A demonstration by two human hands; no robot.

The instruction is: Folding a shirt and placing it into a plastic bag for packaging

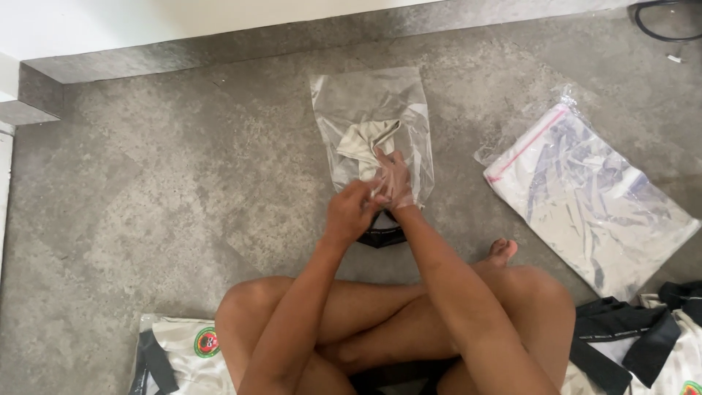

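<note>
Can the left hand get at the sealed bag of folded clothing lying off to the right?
Probably not directly: the left hand is busy at the clear bag, and the right arm crosses between it and the sealed bag.

Two clear plastic bags lie on the floor: one open bag (371, 110) with a single cream garment (368, 140) partly inside, and one sealed bag with a red strip (585, 197) holding a folded garment. Two loose cream-and-black garments show at the bottom edges (175, 358) and (651, 344), though the right heap may be more than one. One black cable (662, 29) curls in the far corner.
</note>
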